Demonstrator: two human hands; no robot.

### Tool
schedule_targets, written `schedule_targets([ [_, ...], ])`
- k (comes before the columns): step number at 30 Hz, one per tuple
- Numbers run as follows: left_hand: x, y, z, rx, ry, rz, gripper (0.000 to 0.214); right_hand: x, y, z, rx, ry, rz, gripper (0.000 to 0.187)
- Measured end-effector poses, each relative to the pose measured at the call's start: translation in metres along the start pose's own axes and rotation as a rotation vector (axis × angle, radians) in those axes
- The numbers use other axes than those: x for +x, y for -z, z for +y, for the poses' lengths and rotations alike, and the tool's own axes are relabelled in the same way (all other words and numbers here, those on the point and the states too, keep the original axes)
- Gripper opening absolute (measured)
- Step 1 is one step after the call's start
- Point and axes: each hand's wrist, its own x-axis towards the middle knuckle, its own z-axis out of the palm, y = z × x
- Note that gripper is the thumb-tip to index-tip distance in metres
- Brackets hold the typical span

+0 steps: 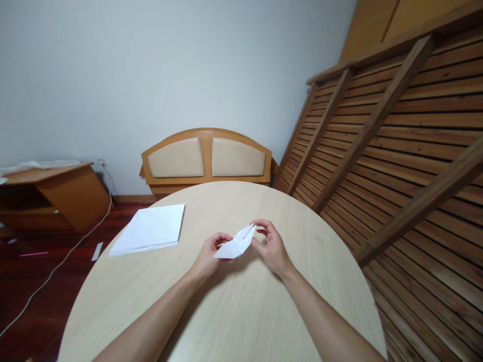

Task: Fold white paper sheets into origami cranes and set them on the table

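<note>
A small folded sheet of white paper (pixel 234 245) is held up just above the round table, between my two hands. My left hand (pixel 210 254) grips its left side, with some fingertips hidden beneath it. At the pointed upper right end, my right hand (pixel 272 247) pinches the paper between thumb and fingers. Several creases and a narrow slit-like fold show near that tip. To the left on the table lies a stack of white paper sheets (pixel 151 227), apart from both hands.
The pale round table (pixel 302 301) fills the foreground. Behind it stands a headboard with cream panels (pixel 175 158). Slatted wooden frames (pixel 377 110) lean along the right. At left are a wooden desk (pixel 75 193), a white cable (pixel 68 259) and a paper strip (pixel 97 251) on the floor.
</note>
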Motion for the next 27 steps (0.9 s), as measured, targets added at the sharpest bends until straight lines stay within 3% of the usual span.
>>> schedule_targets([
  [13, -0.0016, -0.005, 0.0054, -0.011, 0.001, -0.003, 0.047, 0.0014, 0.0024, 0.001, -0.055, 0.003, 0.039, 0.033],
  [27, 0.0024, -0.006, -0.0034, -0.028, -0.027, -0.028, 0.047, 0.0005, 0.0012, -0.0023, -0.072, 0.022, 0.028, 0.015],
])
